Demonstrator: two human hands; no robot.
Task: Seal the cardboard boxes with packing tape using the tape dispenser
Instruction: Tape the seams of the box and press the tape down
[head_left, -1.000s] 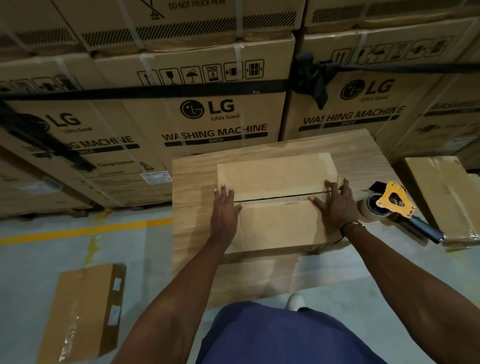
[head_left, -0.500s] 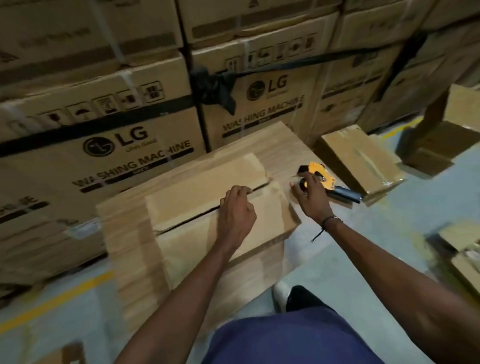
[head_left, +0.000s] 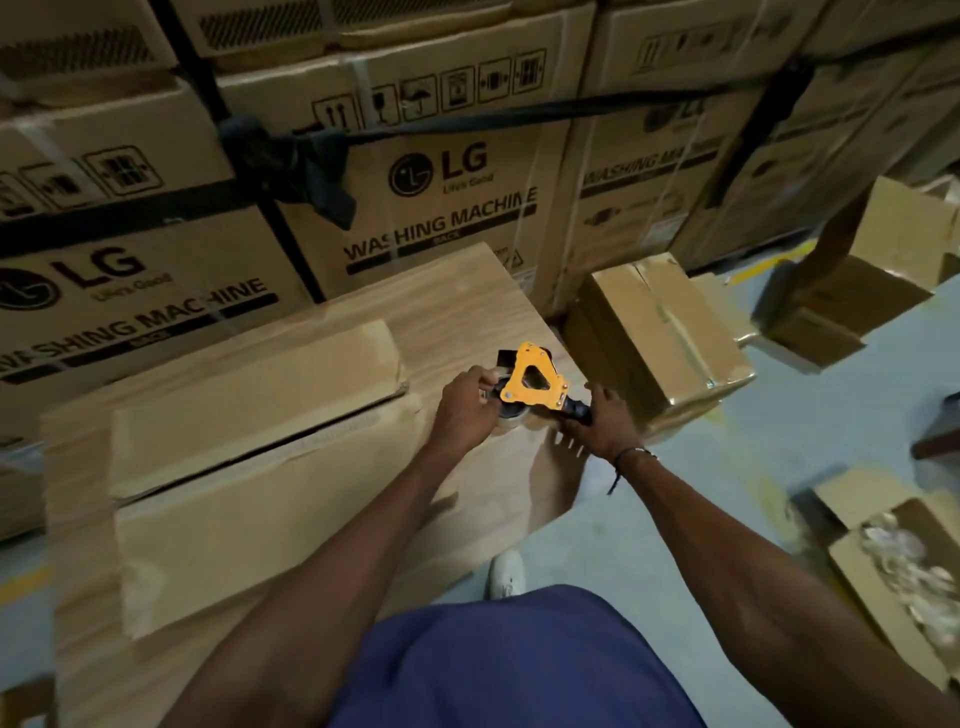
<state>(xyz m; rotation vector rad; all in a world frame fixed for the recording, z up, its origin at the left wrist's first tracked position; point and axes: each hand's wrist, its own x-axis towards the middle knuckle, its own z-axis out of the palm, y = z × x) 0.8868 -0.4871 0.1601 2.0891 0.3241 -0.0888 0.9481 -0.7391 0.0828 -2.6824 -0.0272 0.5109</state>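
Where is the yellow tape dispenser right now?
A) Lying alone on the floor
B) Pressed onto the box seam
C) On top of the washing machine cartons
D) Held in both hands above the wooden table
D: the left hand and right hand both grip the tape dispenser above the wooden table, while the box seam is still untaped.

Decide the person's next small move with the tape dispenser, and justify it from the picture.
Probably carry the tape dispenser left to the cardboard box: its centre seam gapes untaped, while the right hand grips the handle and the left hand holds the roll end.
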